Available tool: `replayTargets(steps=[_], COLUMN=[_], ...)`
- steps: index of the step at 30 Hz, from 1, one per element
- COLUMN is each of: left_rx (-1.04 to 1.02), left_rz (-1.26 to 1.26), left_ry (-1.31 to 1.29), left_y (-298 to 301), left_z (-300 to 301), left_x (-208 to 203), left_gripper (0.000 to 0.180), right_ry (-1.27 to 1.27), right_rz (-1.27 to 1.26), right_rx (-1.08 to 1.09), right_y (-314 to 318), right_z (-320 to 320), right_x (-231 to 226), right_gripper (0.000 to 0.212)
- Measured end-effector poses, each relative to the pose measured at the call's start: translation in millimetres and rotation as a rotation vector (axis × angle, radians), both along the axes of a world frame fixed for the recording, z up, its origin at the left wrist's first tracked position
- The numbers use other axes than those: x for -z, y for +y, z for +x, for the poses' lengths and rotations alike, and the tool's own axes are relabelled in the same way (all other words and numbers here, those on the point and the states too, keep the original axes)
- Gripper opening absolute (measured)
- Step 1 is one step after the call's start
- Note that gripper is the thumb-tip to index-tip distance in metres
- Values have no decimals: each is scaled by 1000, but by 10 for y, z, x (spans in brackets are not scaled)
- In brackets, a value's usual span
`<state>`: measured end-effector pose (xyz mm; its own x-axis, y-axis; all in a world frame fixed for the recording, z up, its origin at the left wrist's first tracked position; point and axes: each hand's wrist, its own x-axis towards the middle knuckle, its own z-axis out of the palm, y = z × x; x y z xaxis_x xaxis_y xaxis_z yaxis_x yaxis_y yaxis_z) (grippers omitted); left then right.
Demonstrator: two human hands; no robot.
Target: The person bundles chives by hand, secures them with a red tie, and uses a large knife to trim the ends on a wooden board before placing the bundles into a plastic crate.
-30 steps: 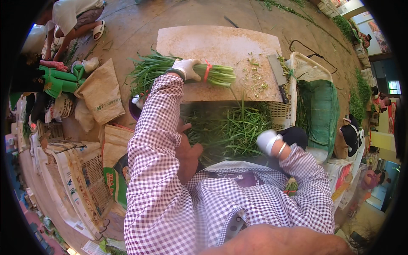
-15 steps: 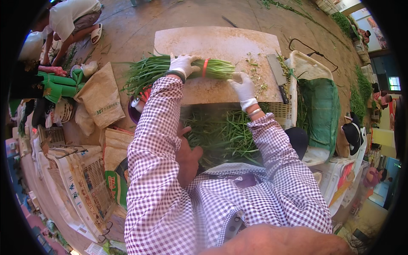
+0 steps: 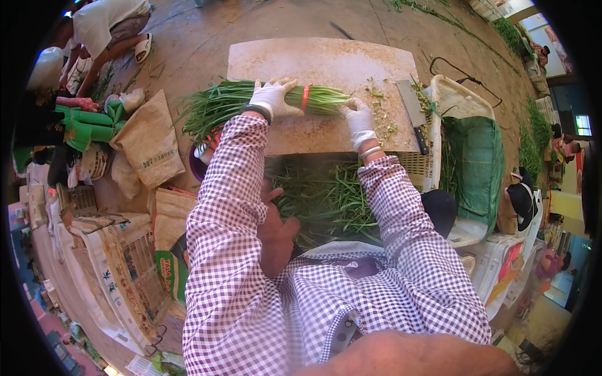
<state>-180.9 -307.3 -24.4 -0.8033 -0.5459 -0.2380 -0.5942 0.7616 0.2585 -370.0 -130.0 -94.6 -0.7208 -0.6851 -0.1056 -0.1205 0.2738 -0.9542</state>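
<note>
Head view: bundle of green chives (image 3: 251, 103) lies across the cutting board (image 3: 338, 62), upper middle of frame; left hand (image 3: 271, 97) fingers clench it, right hand (image 3: 359, 118) grasps its cut end; I'd square the ends, keeping the red band (image 3: 305, 98) tight

A person in a checked shirt works at a pale cutting board (image 3: 326, 62). Both hands wear white gloves. The left hand (image 3: 271, 97) presses on a bundle of green chives (image 3: 251, 100) bound by 1 orange band (image 3: 305, 97). The right hand (image 3: 359, 119) grips the bundle's right end. A cleaver (image 3: 414, 113) lies at the board's right edge, beside a white crate (image 3: 454, 94).
</note>
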Motion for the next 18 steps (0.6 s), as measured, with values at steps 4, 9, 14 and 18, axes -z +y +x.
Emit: replayTargets(steps=[4,9,14,18], left_rx=[32,-9,-4,-21], left_rz=[-118,-158,67,443], left_ry=[-9,-58,-84,-182], left_y=[27,45,0,-3], left_z=[-1,-45,-76,195], left_x=[15,40,-170,-204], left_gripper=[91,83,71,69], right_ry=[0,-35,-223,-263], right_rz=[-24,-15,-103,-105], right_rx=[-28,-36,-33,-137], right_y=[-7,1,42,163], right_z=[-81,-126,-142,-7], right_x=[130,198,106,-311], right_gripper=[17,17,14,11])
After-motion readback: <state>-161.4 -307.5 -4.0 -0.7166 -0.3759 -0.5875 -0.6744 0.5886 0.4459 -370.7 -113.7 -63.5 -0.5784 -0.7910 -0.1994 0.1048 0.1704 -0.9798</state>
